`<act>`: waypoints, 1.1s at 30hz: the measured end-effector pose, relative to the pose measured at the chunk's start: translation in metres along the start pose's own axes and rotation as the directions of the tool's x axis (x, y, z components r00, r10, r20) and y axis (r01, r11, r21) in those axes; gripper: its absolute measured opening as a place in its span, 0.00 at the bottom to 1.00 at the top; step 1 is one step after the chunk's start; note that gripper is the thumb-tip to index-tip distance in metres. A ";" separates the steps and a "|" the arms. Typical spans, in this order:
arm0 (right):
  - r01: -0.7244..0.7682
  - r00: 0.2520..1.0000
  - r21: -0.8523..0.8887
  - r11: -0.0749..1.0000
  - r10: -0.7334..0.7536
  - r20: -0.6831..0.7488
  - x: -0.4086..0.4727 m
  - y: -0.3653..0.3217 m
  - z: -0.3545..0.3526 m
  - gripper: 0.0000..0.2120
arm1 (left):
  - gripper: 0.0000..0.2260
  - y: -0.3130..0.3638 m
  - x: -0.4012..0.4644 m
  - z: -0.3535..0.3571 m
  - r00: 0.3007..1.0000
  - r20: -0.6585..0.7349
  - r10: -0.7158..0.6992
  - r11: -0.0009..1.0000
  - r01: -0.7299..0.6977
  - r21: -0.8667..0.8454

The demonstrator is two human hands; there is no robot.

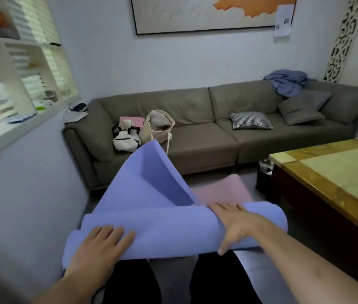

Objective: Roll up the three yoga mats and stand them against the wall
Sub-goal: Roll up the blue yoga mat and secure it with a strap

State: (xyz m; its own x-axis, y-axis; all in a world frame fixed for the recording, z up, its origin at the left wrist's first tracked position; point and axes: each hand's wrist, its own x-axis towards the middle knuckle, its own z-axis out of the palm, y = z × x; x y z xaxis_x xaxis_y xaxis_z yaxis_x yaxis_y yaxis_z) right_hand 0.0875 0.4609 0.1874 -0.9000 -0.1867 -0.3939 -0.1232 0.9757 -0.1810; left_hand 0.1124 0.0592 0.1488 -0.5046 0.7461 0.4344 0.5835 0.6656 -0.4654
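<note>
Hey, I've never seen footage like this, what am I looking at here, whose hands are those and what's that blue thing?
There is one picture, taken by a camera worn on a person's head, looking forward and down. No machine: those are the person's own two bare hands. They are rolling a blue yoga mat. The left hand rests flat on the rolled part. The right hand lies over the roll, thumb tucked under its near edge. The mat's unrolled end curls up in the air. A pink mat lies on the floor behind. Beyond is a grey sofa with bags and cushions, and a wooden table at right.
</note>
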 end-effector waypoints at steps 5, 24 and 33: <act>0.057 0.983 -0.111 0.992 -0.075 -0.167 0.025 -0.003 0.028 0.40 | 0.27 0.011 -0.030 0.018 0.991 0.097 -0.096 0.987 0.107 -0.118; 0.174 0.596 -0.395 0.902 -0.416 -0.687 -0.029 0.000 0.070 0.23 | 0.41 -0.056 0.076 -0.044 0.236 0.971 -0.029 0.710 0.689 -0.147; 0.178 0.920 -0.075 0.981 -0.193 -0.340 -0.030 -0.005 -0.015 0.56 | 0.21 -0.046 0.088 -0.062 0.855 0.381 -0.351 0.887 0.434 -0.156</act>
State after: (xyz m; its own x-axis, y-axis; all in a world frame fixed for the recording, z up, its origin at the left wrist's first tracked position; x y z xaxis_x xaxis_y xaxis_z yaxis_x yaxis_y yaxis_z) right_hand 0.1091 0.4637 0.2134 -0.9468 -0.3210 -0.0211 -0.3123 0.9329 -0.1796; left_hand 0.0810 0.0930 0.2557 -0.8790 0.4113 0.2411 0.3979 0.9115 -0.1041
